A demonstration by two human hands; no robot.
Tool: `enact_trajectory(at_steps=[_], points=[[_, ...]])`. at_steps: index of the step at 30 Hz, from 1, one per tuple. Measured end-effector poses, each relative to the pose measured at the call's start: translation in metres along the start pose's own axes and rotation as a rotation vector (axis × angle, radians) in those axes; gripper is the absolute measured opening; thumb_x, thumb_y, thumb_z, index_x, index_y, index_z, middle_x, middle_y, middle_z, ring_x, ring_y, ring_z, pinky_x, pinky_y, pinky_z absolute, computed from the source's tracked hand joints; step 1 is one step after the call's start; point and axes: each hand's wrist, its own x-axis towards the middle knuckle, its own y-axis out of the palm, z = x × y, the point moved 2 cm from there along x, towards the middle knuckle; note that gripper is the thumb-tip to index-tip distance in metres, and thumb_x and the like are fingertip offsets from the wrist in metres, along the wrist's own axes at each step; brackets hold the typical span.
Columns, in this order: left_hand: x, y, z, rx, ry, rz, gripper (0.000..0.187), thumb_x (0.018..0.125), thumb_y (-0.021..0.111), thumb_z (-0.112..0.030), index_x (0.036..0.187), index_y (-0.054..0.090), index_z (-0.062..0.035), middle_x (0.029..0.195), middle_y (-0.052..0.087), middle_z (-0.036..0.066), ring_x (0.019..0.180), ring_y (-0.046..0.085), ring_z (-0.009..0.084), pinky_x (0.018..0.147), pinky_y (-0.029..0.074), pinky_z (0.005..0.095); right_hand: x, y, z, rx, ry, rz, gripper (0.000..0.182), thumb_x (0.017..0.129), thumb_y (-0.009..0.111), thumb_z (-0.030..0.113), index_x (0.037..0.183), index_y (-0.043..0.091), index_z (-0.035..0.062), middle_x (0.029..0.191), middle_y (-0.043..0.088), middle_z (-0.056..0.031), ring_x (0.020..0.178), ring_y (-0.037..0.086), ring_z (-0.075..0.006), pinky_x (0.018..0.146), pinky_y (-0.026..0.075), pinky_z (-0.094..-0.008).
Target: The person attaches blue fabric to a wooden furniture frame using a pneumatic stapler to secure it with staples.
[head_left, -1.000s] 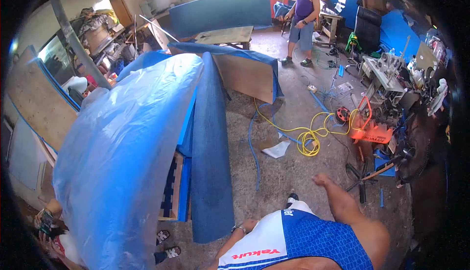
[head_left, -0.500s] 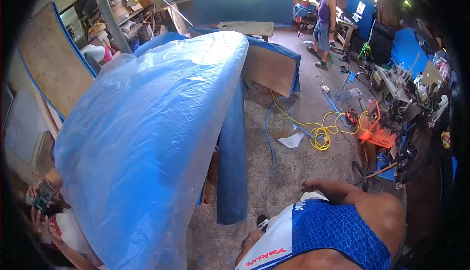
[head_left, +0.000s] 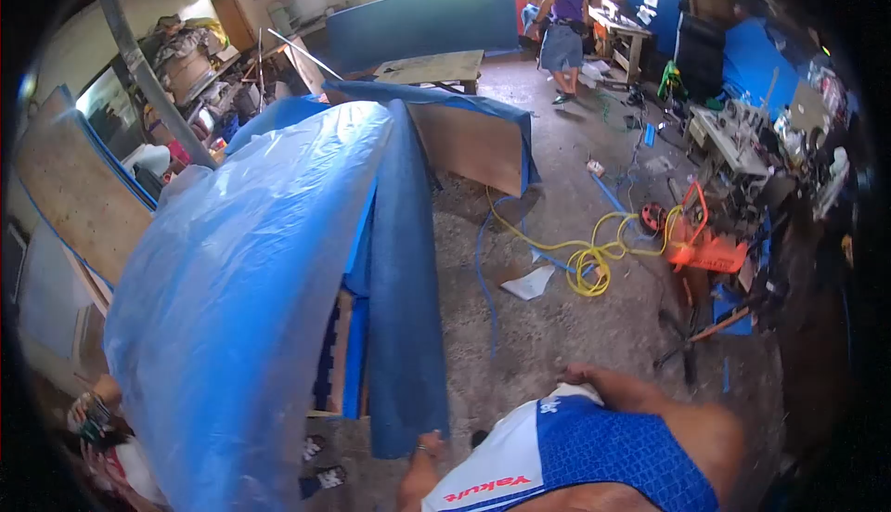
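Observation:
My left hand [head_left: 430, 443] is closed at the lower corner of a long strip of blue fabric [head_left: 406, 326], which hangs beside a big curved piece under clear plastic sheeting [head_left: 241, 261]. Blue edging and bare wood show in the gap between sheet and strip. My right hand [head_left: 581, 375] is bent in at waist height, near the white hem of my blue and white jersey [head_left: 613, 442]; I cannot tell what its fingers do. At the lower left edge, another person's hands [head_left: 91, 419] hold a small dark green object, partly cut off by the sheeting.
Yellow cable [head_left: 594, 257] lies in loops on the concrete floor by an orange object [head_left: 710, 250]. A blue-covered wooden panel [head_left: 473, 145] stands ahead. A person [head_left: 562, 29] in a purple top is at the back. Clutter [head_left: 789, 159] lines the right side; curved wooden panels [head_left: 79, 178] lean left.
My view has shifted to the right. The plastic sheeting sits farther left, exposing more blue fabric and the wood beside it. My left hand has moved left to the fabric's corner. The far person has turned.

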Motion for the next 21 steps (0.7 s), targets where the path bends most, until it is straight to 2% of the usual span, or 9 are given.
enact_trajectory(at_steps=[2,4,7,10,16,18,19,20,21], points=[[0.016,-0.030,-0.042,1.005,0.395,-0.177,0.052,0.083,0.078,-0.034,0.119,0.064,0.0013,0.111,0.075,0.011,0.102,0.071,0.0307,0.084,0.057,0.0420,-0.025,-0.006,-0.060,0.095,0.172,0.088,0.063,0.094,0.056,0.056,0.132,0.064,0.0064,0.130,0.066,-0.0189,0.118,0.064,-0.0370,0.100,0.050,-0.0472],[0.030,-0.057,-0.089,0.992,0.338,0.010,0.045,0.086,0.075,-0.034,0.113,0.068,0.0005,0.111,0.073,0.016,0.102,0.070,0.0333,0.088,0.056,0.0427,-0.037,0.024,-0.151,0.061,0.137,-0.125,0.061,0.092,0.062,0.051,0.136,0.061,0.0079,0.132,0.066,-0.0145,0.111,0.067,-0.0302,0.092,0.054,-0.0435],[0.029,-0.055,-0.175,-0.179,-0.155,-0.346,0.046,0.088,0.071,-0.039,0.113,0.069,-0.0004,0.117,0.071,0.019,0.107,0.068,0.0364,0.093,0.054,0.0442,-0.087,0.045,-0.224,0.442,0.340,-0.127,0.052,0.092,0.061,0.045,0.125,0.066,0.0060,0.119,0.069,-0.0164,0.102,0.068,-0.0306,0.085,0.055,-0.0450],[0.067,-0.021,-0.200,0.261,0.133,-0.459,0.049,0.090,0.067,-0.045,0.111,0.071,-0.0019,0.118,0.071,0.020,0.111,0.066,0.0381,0.097,0.052,0.0449,-0.121,0.030,-0.244,0.513,0.405,-0.088,0.049,0.093,0.061,0.043,0.123,0.066,0.0052,0.113,0.068,-0.0154,0.098,0.067,-0.0292,0.081,0.055,-0.0448],[-0.009,0.006,-0.306,-0.122,-0.140,-0.417,0.042,0.089,0.067,-0.042,0.112,0.072,-0.0067,0.112,0.072,0.020,0.099,0.068,0.0372,0.089,0.052,0.0440,-0.130,-0.007,-0.253,0.599,0.412,-0.055,0.043,0.095,0.061,0.039,0.118,0.067,0.0036,0.102,0.067,-0.0135,0.090,0.066,-0.0262,0.072,0.056,-0.0443],[-0.021,-0.028,-0.277,-0.180,-0.018,-0.798,0.032,0.089,0.068,-0.033,0.097,0.068,-0.0015,0.094,0.070,0.018,0.089,0.066,0.0374,0.083,0.051,0.0464,-0.093,-0.007,-0.261,0.688,0.516,0.016,0.039,0.095,0.061,0.036,0.116,0.066,0.0031,0.094,0.067,-0.0129,0.085,0.066,-0.0253,0.070,0.056,-0.0433],[-0.024,-0.049,-0.251,0.046,0.091,-1.265,0.031,0.092,0.066,-0.031,0.092,0.063,-0.0007,0.098,0.067,0.021,0.092,0.064,0.0386,0.083,0.049,0.0474,-0.075,-0.005,-0.267,0.659,0.460,0.034,0.041,0.095,0.059,0.037,0.118,0.065,0.0033,0.096,0.068,-0.0153,0.087,0.067,-0.0275,0.073,0.057,-0.0433],[-0.033,-0.097,-0.209,0.309,-0.107,-1.129,0.032,0.097,0.063,-0.031,0.100,0.062,0.0008,0.105,0.066,0.024,0.099,0.063,0.0404,0.087,0.048,0.0481,-0.066,-0.004,-0.270,0.627,0.402,0.053,0.044,0.096,0.057,0.038,0.121,0.064,0.0034,0.098,0.069,-0.0177,0.088,0.069,-0.0297,0.077,0.057,-0.0434],[-0.075,-0.121,-0.222,-0.184,0.071,-1.391,0.034,0.102,0.055,-0.029,0.113,0.061,0.0033,0.109,0.065,0.027,0.103,0.062,0.0427,0.088,0.048,0.0504,-0.070,-0.015,-0.264,0.399,0.173,0.025,0.045,0.097,0.054,0.040,0.123,0.062,0.0038,0.100,0.069,-0.0192,0.091,0.069,-0.0317,0.080,0.057,-0.0434]])
